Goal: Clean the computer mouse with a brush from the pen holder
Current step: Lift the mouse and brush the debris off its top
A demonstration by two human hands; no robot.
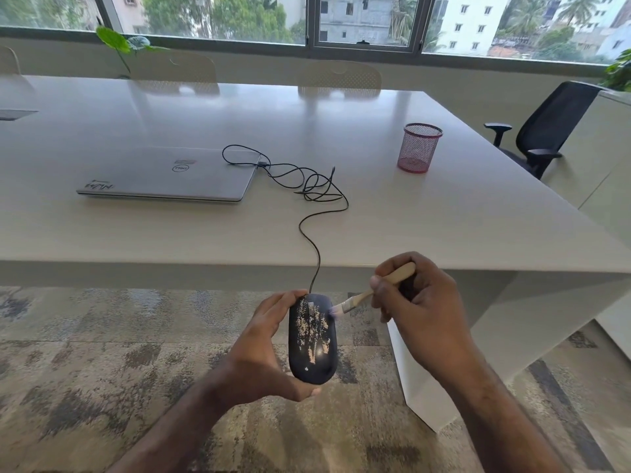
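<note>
A dark wired computer mouse [312,339] speckled with pale dust is held over the carpet, in front of the table's near edge. My left hand [263,349] grips it from the left side and underneath. My right hand [416,308] holds a small wooden-handled brush [368,293]. The brush's bristles touch the mouse's upper right edge. The mouse's black cable [309,230] runs up over the table edge and lies in loose loops. A pink mesh pen holder [419,148] stands upright on the table at the right, with nothing showing in it.
A shut silver laptop [167,174] lies on the white table [444,216], left of the cable loops. A black office chair [543,131] stands at the table's right end. Pale chairs and a leafy plant [119,42] line the far side under the windows.
</note>
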